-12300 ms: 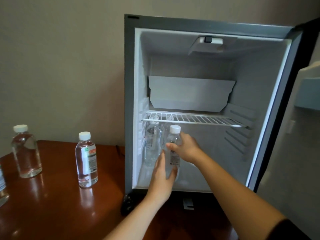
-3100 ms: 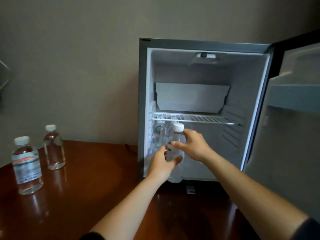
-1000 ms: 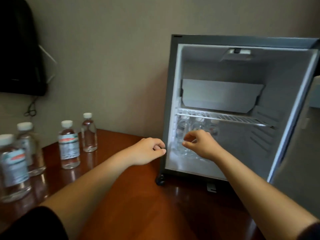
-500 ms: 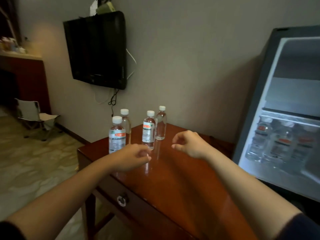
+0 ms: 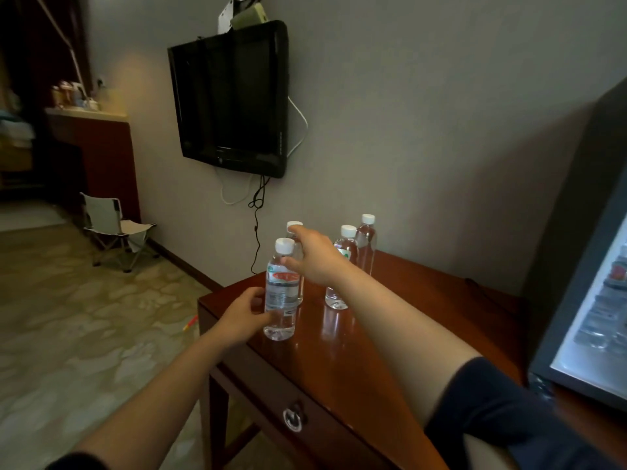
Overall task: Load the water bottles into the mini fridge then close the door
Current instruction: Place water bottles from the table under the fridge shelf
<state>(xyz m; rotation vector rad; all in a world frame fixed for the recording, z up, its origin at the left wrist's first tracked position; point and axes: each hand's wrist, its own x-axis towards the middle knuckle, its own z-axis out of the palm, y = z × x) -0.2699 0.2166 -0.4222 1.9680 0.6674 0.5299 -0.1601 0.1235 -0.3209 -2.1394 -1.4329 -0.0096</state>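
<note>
Head cam: left hand (image 5: 246,315) curls round the lower half of the nearest clear plastic water bottle with a white cap (image 5: 281,293), which stands right by the left edge of the glossy red-brown wooden table (image 5: 407,317). Right hand (image 5: 314,257) is spread loose, index tip at the cap of the second bottle (image 5: 293,226) just behind. A third bottle (image 5: 336,296) and a fourth bottle (image 5: 367,245) stand nearer the wall. Bare tabletop runs from them to the open grey mini fridge (image 5: 573,266), with bottles inside.

Both arms reach forward, left hand (image 5: 246,315) curling fingers round the nearest bottle (image 5: 281,300), right hand (image 5: 314,257) spread.
</note>
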